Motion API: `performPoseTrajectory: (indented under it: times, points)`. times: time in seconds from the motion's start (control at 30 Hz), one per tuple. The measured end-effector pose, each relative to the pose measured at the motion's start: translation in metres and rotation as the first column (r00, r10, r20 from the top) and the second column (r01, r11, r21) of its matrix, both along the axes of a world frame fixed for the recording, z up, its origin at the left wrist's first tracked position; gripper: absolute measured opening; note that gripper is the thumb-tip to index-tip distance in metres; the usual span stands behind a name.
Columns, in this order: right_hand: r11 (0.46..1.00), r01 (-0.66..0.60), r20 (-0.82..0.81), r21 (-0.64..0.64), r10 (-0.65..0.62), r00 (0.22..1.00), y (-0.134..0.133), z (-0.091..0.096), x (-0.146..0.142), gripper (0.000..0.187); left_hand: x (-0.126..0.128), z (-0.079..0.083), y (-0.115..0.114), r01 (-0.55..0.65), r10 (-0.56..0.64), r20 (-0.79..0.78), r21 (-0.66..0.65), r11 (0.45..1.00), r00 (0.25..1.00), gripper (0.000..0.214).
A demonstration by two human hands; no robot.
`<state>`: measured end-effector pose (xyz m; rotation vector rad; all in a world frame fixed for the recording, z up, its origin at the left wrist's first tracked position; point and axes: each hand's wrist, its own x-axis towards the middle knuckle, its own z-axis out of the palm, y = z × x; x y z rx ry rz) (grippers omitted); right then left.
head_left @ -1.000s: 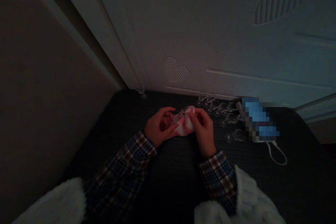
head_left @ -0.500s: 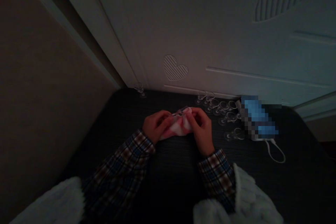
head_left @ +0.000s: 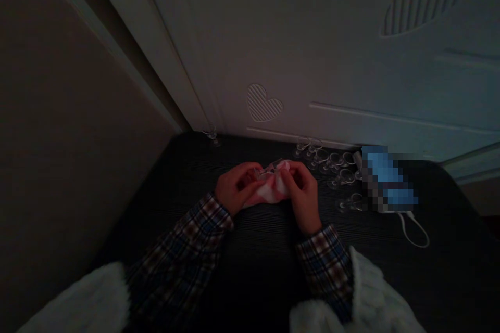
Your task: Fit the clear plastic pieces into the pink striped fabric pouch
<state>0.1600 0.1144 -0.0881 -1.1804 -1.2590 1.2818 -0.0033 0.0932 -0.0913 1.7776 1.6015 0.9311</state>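
Both hands meet over a pink-and-white cloth point(head_left: 269, 192) near the middle of the dark table. My left hand point(head_left: 235, 187) is closed, its fingers curled at the cloth's left end and at a small clear glass piece point(head_left: 269, 168) that shows above the fabric. My right hand point(head_left: 303, 192) is closed too, with thumb and fingers pinching the cloth's right end. The cloth and fingers hide most of the clear piece, so its full shape cannot be made out.
Several small stemmed glasses point(head_left: 321, 157) stand at right along the white panel point(head_left: 187, 62). Another small glass point(head_left: 213, 136) is at the back left corner. A phone point(head_left: 390, 177) with a blurred screen and a white cord point(head_left: 420, 242) lies right, on the black tabletop point(head_left: 258, 250).
My left fingers have shifted slightly around the clear piece, and a bit more of it shows. Both hands still hold the cloth. The whole view has moved a little.
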Motion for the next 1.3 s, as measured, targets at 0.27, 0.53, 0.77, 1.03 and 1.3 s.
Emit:
performPoseTrajectory:
  times: [0.27,0.53,0.77,1.03,1.3]
  points:
    - [0.998,-0.055,0.029,0.018,0.055,0.998,-0.003,0.003,0.000,0.018,-0.001,0.007,0.000,-0.005,0.012,0.076,-0.099,0.995,0.997,0.028]
    - [0.999,-0.034,0.030,0.027,0.034,0.999,-0.002,0.001,-0.001,0.017,0.002,0.003,0.000,0.029,-0.015,0.207,-0.064,0.997,0.978,0.033]
    - [1.000,-0.021,-0.016,0.001,0.021,1.000,-0.001,0.000,0.000,0.017,0.004,-0.001,-0.001,0.070,-0.069,0.154,-0.004,0.998,0.986,0.046]
    - [0.999,-0.032,-0.007,0.003,0.032,0.999,-0.002,0.002,0.001,0.017,0.004,0.008,-0.002,0.008,-0.007,0.023,-0.060,0.998,1.000,0.027]
    - [1.000,-0.023,0.007,0.014,0.023,1.000,-0.003,0.002,-0.001,0.017,0.003,0.011,-0.001,0.021,-0.016,0.054,-0.106,0.994,0.998,0.026]
